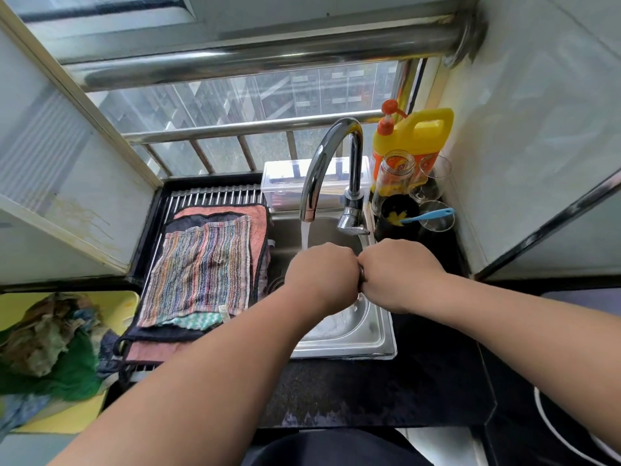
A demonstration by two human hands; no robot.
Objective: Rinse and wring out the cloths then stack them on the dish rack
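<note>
Two hands meet knuckle to knuckle above the sink [378,338]. The left hand [322,277] and the right hand [400,274] are both curled into tight fists. A narrow dark strip of cloth [361,279] shows in the seam between them, gripped by both, and the rest of it is hidden inside the fingers. Just beyond the left hand's knuckles, a stream of water [304,235] falls from the curved faucet [331,159].

Close beside the left hand, on its outer side, the dish rack [215,196] carries a flat stack of cloths. A striped cloth [201,267] lies on top, over a black cloth [201,219] and a pink cloth [228,210]. A teal patterned piece [195,320] peeks out at the stack's near edge. Farther out on that side, well apart from the hands, a crumpled heap of cloths [50,341] sits on a yellow tray [126,306].

Beyond the right hand stand a dark cup [395,215] holding a blue-handled tool [428,215], a glass jar [393,173] and a yellow detergent bottle [418,132]. Both forearms reach over the black surface [403,381], which is wet near its front edge.
</note>
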